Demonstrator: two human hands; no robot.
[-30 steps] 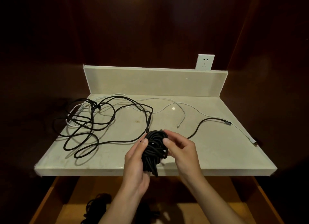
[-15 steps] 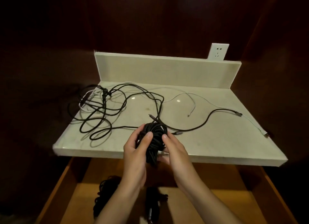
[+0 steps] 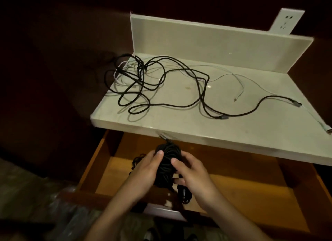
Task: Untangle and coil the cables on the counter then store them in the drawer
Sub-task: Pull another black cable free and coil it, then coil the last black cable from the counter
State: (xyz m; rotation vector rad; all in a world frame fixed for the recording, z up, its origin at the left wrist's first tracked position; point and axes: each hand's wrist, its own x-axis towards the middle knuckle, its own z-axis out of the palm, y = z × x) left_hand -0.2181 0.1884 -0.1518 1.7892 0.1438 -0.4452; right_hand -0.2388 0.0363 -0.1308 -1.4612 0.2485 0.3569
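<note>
A coiled black cable (image 3: 167,161) hangs over the open wooden drawer (image 3: 233,183), below the counter's front edge. My left hand (image 3: 145,168) grips its left side and my right hand (image 3: 193,170) grips its right side. One plug end of the coil (image 3: 163,137) sticks up by the counter edge. On the pale stone counter (image 3: 224,131) lies a tangle of black cable (image 3: 143,79) mixed with thin white cable (image 3: 239,82). Other dark cable bundles (image 3: 184,194) lie in the drawer, partly hidden by my hands.
A white wall socket (image 3: 287,23) sits above the counter's raised back panel (image 3: 215,41). Dark wood walls close in on both sides. A black cable end (image 3: 296,103) and a white plug (image 3: 327,131) lie at the counter's right edge.
Both hands have carried the black coil down from over the counter to over the open drawer. The view has tilted down and left, showing more of the drawer.
</note>
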